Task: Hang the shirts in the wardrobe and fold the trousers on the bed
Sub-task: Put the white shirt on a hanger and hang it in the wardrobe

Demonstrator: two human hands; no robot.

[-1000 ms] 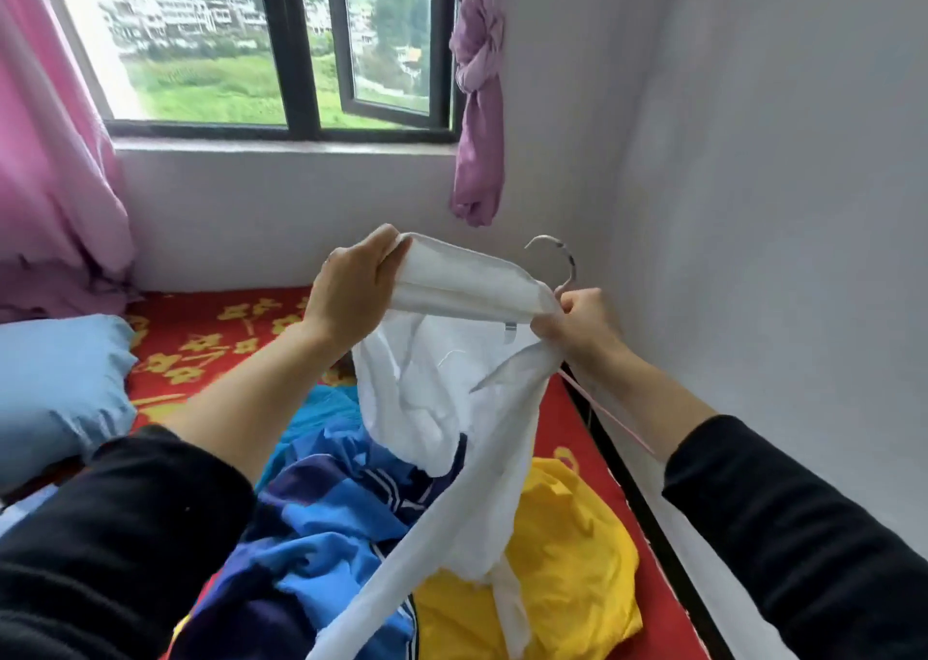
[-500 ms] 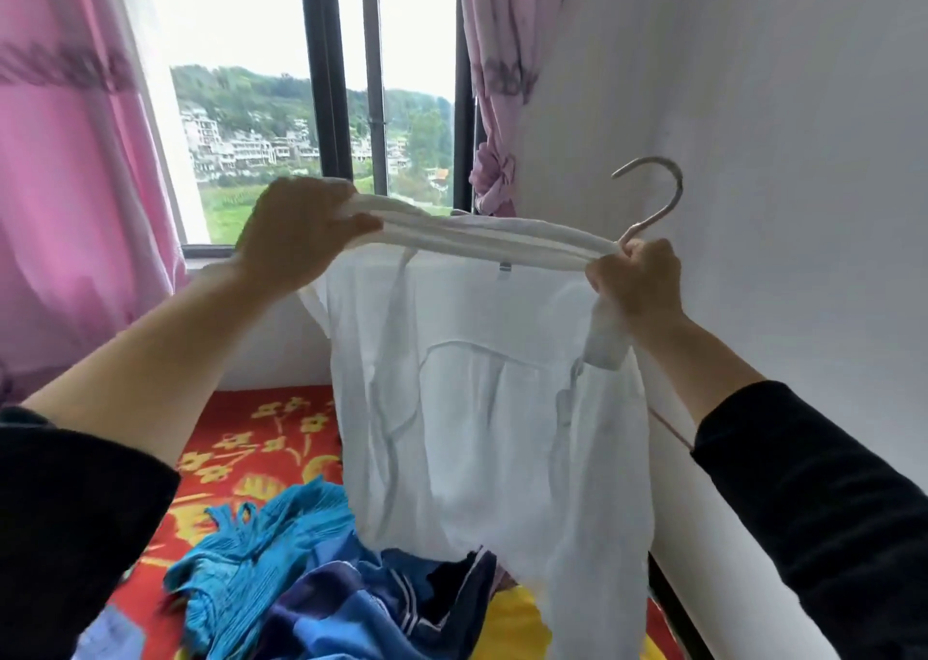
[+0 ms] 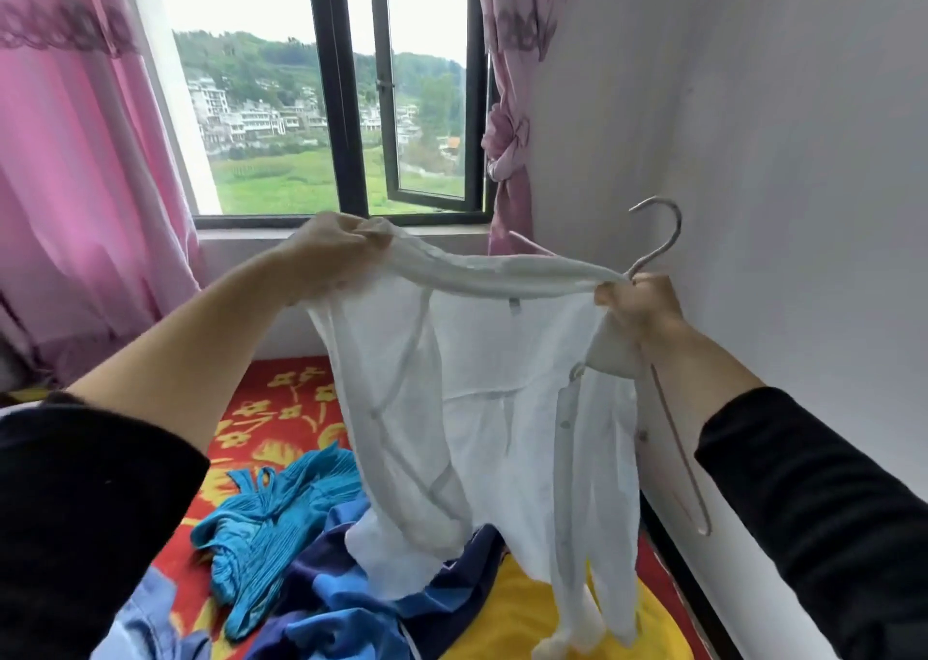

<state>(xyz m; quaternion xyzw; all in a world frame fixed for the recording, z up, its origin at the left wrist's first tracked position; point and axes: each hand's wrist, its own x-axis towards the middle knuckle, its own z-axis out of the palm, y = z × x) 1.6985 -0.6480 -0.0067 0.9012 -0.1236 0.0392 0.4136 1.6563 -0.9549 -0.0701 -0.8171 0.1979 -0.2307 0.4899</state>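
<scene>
— Which step?
— Hanging: the left hand [image 3: 331,252] grips the shirt [image 3: 492,408]; apart from it, the right hand [image 3: 638,308] clamps shirt and hanger [image 3: 658,237], above the bed [image 3: 281,408].
— Next?
— Probably seating the hanger inside the shoulders.

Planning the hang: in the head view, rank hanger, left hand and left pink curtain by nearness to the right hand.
1. The hanger: in the right hand's grip.
2. The left hand: across the white shirt, gripping its collar.
3. The left pink curtain: far left.
</scene>
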